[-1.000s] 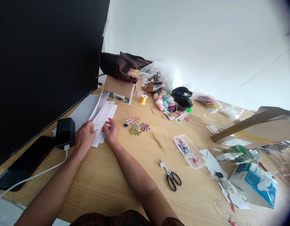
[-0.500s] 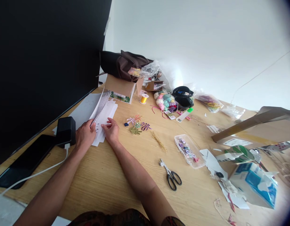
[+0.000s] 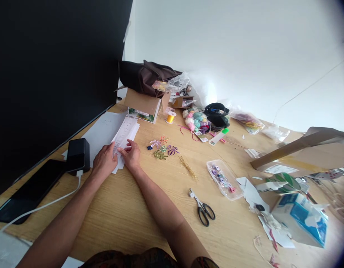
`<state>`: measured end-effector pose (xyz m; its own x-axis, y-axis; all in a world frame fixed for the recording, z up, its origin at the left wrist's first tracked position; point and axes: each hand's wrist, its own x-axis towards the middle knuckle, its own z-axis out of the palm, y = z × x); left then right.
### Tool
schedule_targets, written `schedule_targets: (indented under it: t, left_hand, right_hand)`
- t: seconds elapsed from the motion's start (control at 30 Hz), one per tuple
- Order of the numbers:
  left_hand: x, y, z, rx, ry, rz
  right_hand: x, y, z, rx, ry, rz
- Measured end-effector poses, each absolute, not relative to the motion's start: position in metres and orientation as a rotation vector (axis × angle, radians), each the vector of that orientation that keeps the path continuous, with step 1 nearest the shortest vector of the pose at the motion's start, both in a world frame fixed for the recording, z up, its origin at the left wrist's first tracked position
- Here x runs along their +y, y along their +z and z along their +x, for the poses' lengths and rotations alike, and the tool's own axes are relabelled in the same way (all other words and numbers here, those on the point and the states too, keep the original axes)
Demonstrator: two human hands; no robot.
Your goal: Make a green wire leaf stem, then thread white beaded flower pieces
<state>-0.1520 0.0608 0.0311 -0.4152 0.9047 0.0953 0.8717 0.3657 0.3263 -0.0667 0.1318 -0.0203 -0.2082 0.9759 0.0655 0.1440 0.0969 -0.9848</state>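
Note:
A loose stack of white paper sheets (image 3: 129, 134), the top one printed or written on, lies at the left of the table. At its near left edge my left hand (image 3: 105, 160) is closed on the top sheets, thumb over the paper. My right hand (image 3: 132, 157) grips the right edge of the stack, its fingers curled and thumb on the paper. Larger white sheets (image 3: 100, 128) lie flat under and left of the stack. Right of my right hand are several small beaded or wire flowers and leaves (image 3: 160, 148).
A black power bank (image 3: 77, 155) with a white cable and a dark tablet (image 3: 29, 190) lie left. Scissors (image 3: 202, 208), gold wire strands (image 3: 188, 168), a plastic box of spools (image 3: 223, 180) and a yellow thread spool (image 3: 170, 117) are rightward. A cardboard box (image 3: 142, 102) stands behind the papers.
The raised top sheet has come down flatter onto the stack, showing its printed side. My left hand has shifted slightly right with it; my right hand has barely moved.

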Motion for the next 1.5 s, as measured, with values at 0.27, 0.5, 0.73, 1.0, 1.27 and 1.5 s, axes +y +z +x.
schedule_targets:
  t: [0.27,0.5,0.73,1.0,1.27,1.5]
  left_hand:
    - [0.054,0.045,-0.167,2.644,0.864,1.452]
    - [0.052,0.041,-0.168,2.617,0.909,1.489]
    - [0.054,0.037,-0.172,2.629,0.933,1.525]
    - [0.055,0.036,-0.171,2.616,0.949,1.561]
    - [0.057,0.035,-0.166,2.613,0.875,1.55]
    - [0.056,0.037,-0.164,2.649,0.833,1.526]
  right_hand:
    - [0.133,-0.02,-0.07,-1.381,1.389,-1.245]
    - [0.133,0.0,-0.065,-1.288,1.673,-1.344]
    - [0.123,0.014,-0.063,-1.369,2.059,-1.098]
    - [0.12,0.029,-0.058,-1.438,2.028,-0.951]
    - [0.122,0.029,-0.058,-1.606,1.826,-1.074]
    - [0.121,0.025,-0.064,-1.425,1.839,-1.278]
